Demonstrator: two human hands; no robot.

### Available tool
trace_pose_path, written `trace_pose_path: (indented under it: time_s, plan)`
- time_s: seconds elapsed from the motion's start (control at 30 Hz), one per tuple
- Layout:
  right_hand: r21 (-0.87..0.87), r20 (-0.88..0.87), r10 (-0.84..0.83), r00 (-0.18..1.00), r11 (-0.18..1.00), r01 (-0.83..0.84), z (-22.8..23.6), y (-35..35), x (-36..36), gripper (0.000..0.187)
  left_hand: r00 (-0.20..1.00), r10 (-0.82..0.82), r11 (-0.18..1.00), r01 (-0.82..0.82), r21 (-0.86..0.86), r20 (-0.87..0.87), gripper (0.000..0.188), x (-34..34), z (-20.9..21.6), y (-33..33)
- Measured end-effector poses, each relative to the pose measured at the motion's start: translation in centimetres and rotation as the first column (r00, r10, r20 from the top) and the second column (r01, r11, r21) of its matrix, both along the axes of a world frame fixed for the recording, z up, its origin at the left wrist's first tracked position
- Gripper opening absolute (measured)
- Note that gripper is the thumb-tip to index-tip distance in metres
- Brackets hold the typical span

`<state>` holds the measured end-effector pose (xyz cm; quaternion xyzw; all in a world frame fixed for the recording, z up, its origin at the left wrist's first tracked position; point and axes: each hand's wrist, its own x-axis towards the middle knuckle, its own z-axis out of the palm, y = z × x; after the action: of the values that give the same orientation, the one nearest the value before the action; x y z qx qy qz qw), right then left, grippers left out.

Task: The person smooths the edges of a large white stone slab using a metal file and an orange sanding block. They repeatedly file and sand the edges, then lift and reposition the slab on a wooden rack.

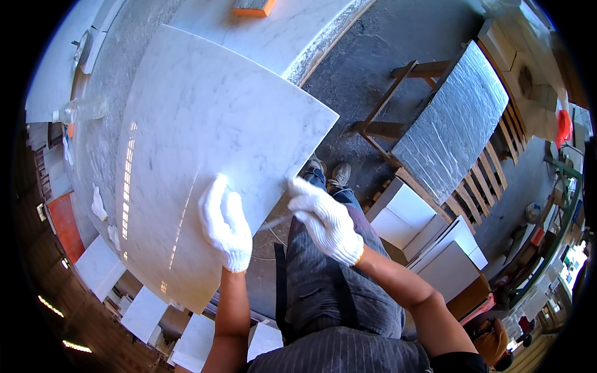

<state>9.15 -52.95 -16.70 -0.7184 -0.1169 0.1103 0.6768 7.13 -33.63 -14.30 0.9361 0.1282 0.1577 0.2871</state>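
A large polished white marble slab [205, 118] with grey veining lies in front of me, its corner jutting right over the floor. My left hand [225, 227], in a white knit glove, rests on the slab by its near right edge, fingers stretched out. At that same edge is my right hand [326, 224], gloved alike, its fingers curled together with the tips next to the stone. Whatever lies between those fingers is hidden. A thin pale strip [277, 221] shows below the edge, between both hands.
Right of me stands a wrapped grey slab [454, 124] on a wooden frame, beside a slatted pallet [482, 183] and white panels [404, 208]. A clear bottle [84, 110] lies left on the dusty table. An orange-edged block [254, 7] sits on another slab. A person [491, 342] is far right.
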Motion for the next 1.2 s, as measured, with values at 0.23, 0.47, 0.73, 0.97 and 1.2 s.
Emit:
trace_pose_path:
  time_s: [0.23, 0.47, 0.73, 0.97, 1.2]
  plan:
    - [0.208, -0.649, -0.278, 0.708, 0.830, 0.517, -2.7, -3.5, 2.4, 0.017, 0.999, -0.034, 0.950, 0.036, 0.309, -0.013, 0.029, -0.2, -1.2, 2.4]
    - [0.176, -0.489, -0.308, 0.817, 0.882, 0.438, -5.9, -1.9, 7.3, 0.016, 0.997, -0.067, 0.939, 0.053, 0.339, 0.031, 0.024, 0.2, -1.2, 2.1]
    - [0.181, -0.500, -0.336, 0.798, 0.861, 0.476, -6.1, -1.5, 8.4, 0.013, 0.997, -0.071, 0.948, 0.072, 0.309, -0.014, 0.028, 0.0, -1.1, 2.1]
    - [0.176, -0.458, -0.274, 0.846, 0.905, 0.389, -6.5, -1.0, 7.2, 0.015, 0.995, -0.089, 0.947, 0.074, 0.313, 0.034, 0.026, 0.1, -1.3, 2.3]
    - [0.013, -0.274, -0.325, 0.905, 0.940, 0.342, -5.7, -1.4, 8.0, 0.010, 0.997, -0.072, 0.956, 0.058, 0.287, 0.037, 0.025, 0.0, -1.3, 2.2]
